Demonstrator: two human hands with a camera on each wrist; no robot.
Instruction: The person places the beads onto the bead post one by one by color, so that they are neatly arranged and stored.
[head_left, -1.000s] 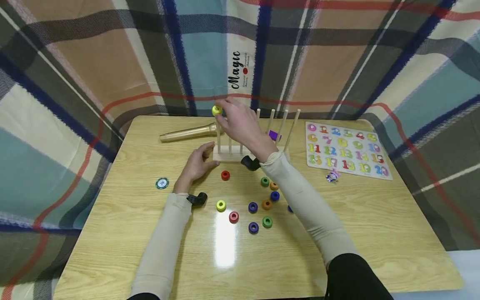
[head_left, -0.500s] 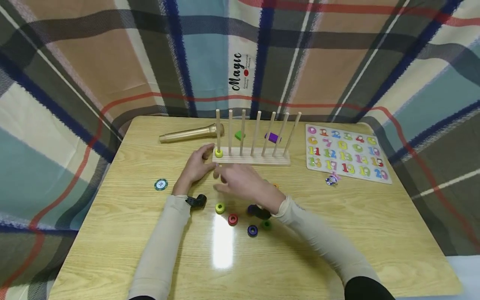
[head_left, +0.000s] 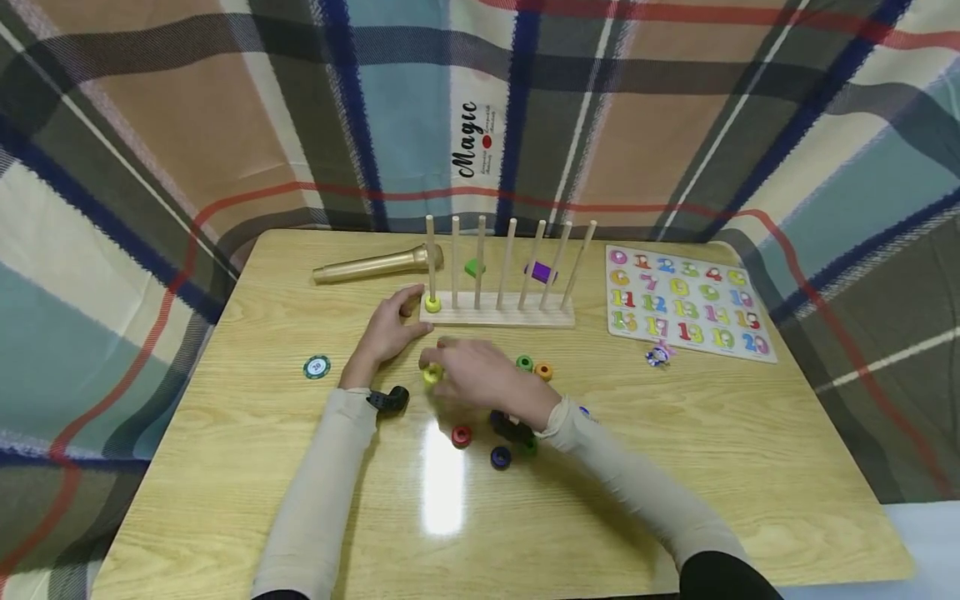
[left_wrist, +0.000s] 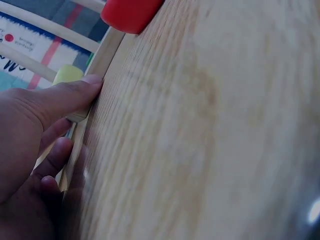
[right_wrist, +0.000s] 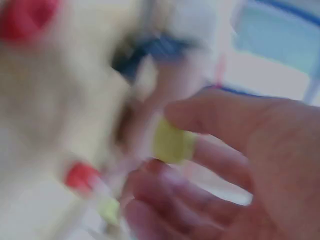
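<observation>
A wooden peg stand (head_left: 498, 316) with several upright rods stands towards the back of the table. One yellow ring (head_left: 432, 303) sits at the foot of its leftmost rod. My left hand (head_left: 387, 331) holds the stand's left end, thumb on the front edge in the left wrist view. In front of the stand, my right hand (head_left: 483, 375) pinches another yellow ring (right_wrist: 172, 142) between thumb and fingers, lifted off the table. A red ring (left_wrist: 131, 14) lies close to the stand's front; the right hand hides it in the head view.
Loose rings lie around my right hand: a pinkish-red ring (head_left: 461, 436), a dark blue ring (head_left: 500, 457), a green ring (head_left: 524, 363) and an orange ring (head_left: 543, 372). A gold microphone-like tube (head_left: 367, 267), number board (head_left: 690, 304), small figurine (head_left: 657, 356) and poker chip (head_left: 317, 367) surround the stand.
One yellow ring went from my right hand onto the leftmost rod. The right hand then came down to the table's middle and picked up a second yellow ring. My left hand stayed at the stand.
</observation>
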